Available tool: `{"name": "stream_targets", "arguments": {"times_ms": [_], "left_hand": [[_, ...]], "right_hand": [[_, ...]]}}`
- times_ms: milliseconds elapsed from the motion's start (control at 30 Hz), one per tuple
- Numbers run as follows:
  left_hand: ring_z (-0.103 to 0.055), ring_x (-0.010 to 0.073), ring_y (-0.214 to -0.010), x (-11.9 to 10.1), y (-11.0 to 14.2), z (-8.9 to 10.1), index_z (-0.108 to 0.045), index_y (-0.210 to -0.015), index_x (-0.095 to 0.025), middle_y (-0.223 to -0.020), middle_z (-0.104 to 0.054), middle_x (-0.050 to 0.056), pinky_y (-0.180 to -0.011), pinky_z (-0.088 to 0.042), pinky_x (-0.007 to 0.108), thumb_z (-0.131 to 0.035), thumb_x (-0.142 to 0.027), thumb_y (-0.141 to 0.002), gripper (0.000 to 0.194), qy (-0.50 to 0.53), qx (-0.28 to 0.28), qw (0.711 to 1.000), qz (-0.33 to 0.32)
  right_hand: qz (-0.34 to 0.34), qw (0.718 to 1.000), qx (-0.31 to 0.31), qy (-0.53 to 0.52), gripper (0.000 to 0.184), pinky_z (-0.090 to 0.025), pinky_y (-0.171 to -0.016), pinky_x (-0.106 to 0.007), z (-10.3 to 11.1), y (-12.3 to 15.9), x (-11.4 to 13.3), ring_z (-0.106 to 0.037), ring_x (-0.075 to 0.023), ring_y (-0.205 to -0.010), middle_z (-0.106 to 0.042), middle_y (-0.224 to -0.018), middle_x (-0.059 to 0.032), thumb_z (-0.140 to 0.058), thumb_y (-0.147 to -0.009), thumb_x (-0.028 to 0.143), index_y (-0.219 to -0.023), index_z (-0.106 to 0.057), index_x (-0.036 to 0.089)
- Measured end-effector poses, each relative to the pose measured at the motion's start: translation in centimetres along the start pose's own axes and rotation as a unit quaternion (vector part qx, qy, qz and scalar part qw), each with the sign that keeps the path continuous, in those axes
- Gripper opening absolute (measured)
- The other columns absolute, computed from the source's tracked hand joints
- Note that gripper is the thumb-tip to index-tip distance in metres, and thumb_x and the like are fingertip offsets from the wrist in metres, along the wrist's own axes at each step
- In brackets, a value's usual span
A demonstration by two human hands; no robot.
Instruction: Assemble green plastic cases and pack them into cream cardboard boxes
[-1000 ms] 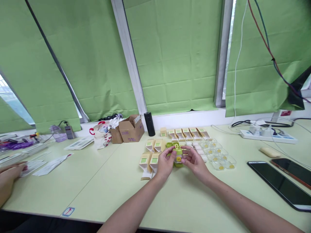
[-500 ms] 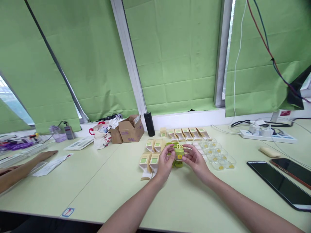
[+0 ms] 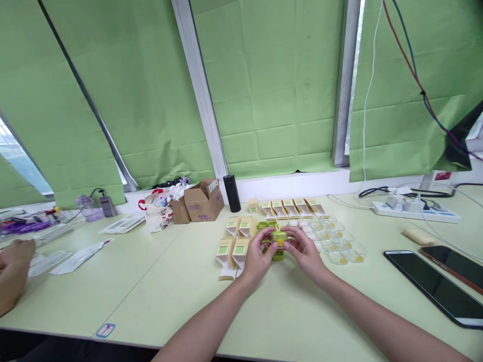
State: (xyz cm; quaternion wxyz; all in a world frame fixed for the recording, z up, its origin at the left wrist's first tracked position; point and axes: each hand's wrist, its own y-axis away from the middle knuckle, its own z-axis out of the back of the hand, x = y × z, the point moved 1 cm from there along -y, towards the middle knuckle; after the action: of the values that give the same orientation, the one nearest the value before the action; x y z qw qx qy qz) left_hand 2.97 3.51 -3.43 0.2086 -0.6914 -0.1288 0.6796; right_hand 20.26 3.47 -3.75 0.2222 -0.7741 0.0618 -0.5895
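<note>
Four open cream cardboard boxes [image 3: 223,250] sit just left of the left hand [image 3: 258,255], probably for easy reach. That hand's gripping a small green-topped plastic case with a yellow badge [image 3: 279,236], right hand [image 3: 307,253] pinching its other side, likely for steadiness. Right of that hand, clear yellow-dotted plastic cups [image 3: 342,260] are grouped, maybe to stay handy.

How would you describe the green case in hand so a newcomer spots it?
Start at the pale green table, where the left hand and right hand nearly meet. Between their fingertips is a small green case with a round yellow mark in front. Unlike the green pieces around it, this one is held by both hands.
</note>
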Motion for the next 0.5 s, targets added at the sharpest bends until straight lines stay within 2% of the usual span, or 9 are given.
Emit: {"name": "stream_targets", "arguments": {"times_ms": [133,233,400,500], "left_hand": [[-0.066,0.0230,-0.107,-0.17,0.03,-0.15,-0.070,-0.127,-0.021,-0.122,-0.071,0.011,-0.095,-0.057,0.037,-0.082,-0.048,-0.089,0.048,-0.027,-0.006,0.999,-0.018],[-0.066,0.0226,-0.107,-0.64,0.21,-0.23,-0.071,-0.129,-0.022,-0.121,-0.071,0.010,-0.096,-0.057,0.036,-0.080,-0.048,-0.091,0.047,-0.063,-0.015,0.997,-0.035],[-0.065,0.0233,-0.113,-0.82,0.61,-0.33,-0.061,-0.143,-0.025,-0.123,-0.068,0.010,-0.096,-0.056,0.036,-0.076,-0.049,-0.095,0.056,-0.059,-0.014,0.998,-0.036],[-0.065,0.0236,-0.116,-0.72,0.77,-0.41,-0.060,-0.141,-0.025,-0.124,-0.068,0.010,-0.102,-0.055,0.038,-0.074,-0.047,-0.097,0.052,-0.048,-0.008,0.998,-0.035]], "right_hand": [[0.001,1.000,0.007,-0.010,0.042,-0.063,-0.089,-0.042,0.29,-0.20,0.17,-0.074,-0.0241,-0.095,-0.073,-0.113,-0.0057,-0.087,-0.082,0.053,-0.113,-0.070,0.030],[-0.010,0.998,0.004,-0.060,0.040,-0.062,-0.089,-0.041,0.14,-0.15,0.54,-0.073,-0.0233,-0.093,-0.074,-0.105,-0.0037,-0.089,-0.081,0.050,-0.112,-0.071,0.031],[-0.067,0.980,0.002,-0.185,0.042,-0.060,-0.087,-0.042,-0.07,0.00,0.65,-0.074,-0.0252,-0.090,-0.078,-0.096,-0.0044,-0.088,-0.082,0.045,-0.118,-0.072,0.030],[-0.103,0.967,-0.014,-0.234,0.041,-0.059,-0.083,-0.041,0.37,-0.11,-0.06,-0.076,-0.0253,-0.090,-0.080,-0.100,-0.0059,-0.085,-0.082,0.039,-0.120,-0.072,0.030]]}}
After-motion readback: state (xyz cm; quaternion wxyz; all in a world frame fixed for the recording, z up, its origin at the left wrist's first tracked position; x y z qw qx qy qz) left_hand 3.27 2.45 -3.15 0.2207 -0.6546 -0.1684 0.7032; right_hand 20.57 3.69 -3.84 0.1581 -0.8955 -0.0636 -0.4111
